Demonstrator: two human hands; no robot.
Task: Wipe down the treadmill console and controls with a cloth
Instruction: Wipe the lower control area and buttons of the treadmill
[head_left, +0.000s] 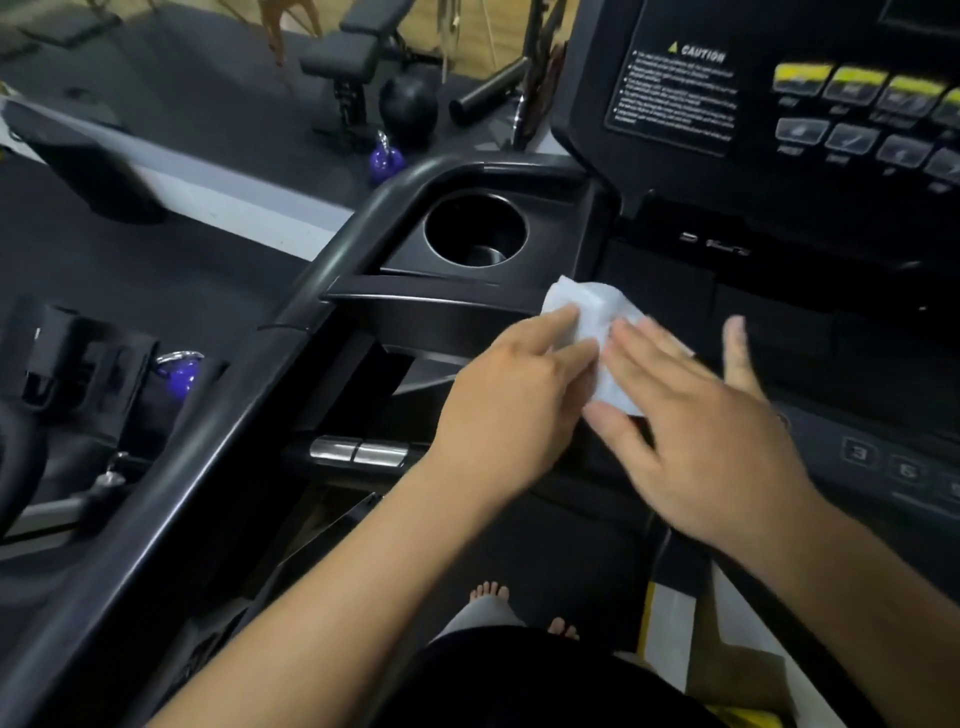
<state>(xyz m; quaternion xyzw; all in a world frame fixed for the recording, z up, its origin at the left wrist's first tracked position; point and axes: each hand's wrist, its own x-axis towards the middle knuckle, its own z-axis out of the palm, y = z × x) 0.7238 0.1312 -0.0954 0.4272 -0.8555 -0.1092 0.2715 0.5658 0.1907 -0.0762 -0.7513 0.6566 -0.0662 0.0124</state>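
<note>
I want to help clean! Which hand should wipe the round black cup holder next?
Probably the left. The left hand touches the crumpled white cloth on the side nearer the round black cup holder, just beyond it. The right hand lies farther right, toward the numbered buttons.

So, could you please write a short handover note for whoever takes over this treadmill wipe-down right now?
Left hand: index and thumb on the white cloth; a pinch cannot be confirmed.
Right hand: flat, fingers spread, pressing the cloth.
Cloth lies on the console ledge just below the cup holder.
Done: nothing shows which parts are wiped.
Left, likely: yellow button panel, number keys, cup holder.
</note>
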